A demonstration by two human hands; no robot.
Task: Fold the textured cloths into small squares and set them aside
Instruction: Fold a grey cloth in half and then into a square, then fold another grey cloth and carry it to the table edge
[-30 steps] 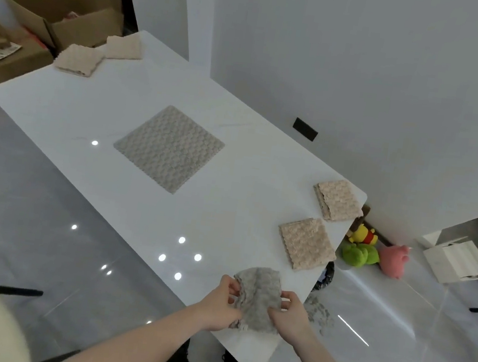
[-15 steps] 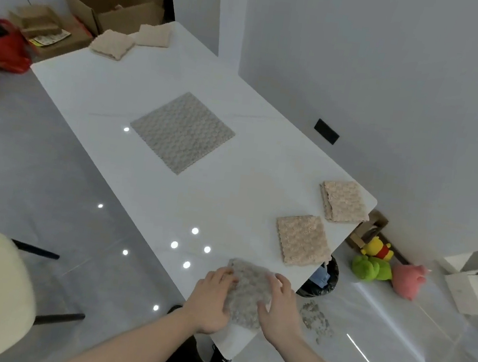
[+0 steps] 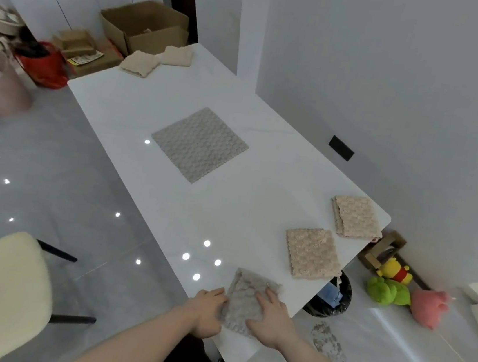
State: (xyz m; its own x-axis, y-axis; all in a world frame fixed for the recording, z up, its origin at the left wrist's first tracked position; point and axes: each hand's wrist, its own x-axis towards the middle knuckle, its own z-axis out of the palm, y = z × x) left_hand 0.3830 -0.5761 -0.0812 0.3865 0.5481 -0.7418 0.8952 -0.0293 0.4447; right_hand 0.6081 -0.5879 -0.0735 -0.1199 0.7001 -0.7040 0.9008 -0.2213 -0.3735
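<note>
Lowered from mid-air, the bumpy grey folded cloth (image 3: 249,300) lies flat under left hand (image 3: 207,310) and right hand (image 3: 271,317), fingers straight.

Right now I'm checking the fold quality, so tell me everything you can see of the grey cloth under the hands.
The grey cloth is a soft, bumpy-textured fabric, folded into a small, slightly uneven square. It lies flat on the white table near its near corner. The left hand touches its left edge; the right hand presses flat on top.
</note>
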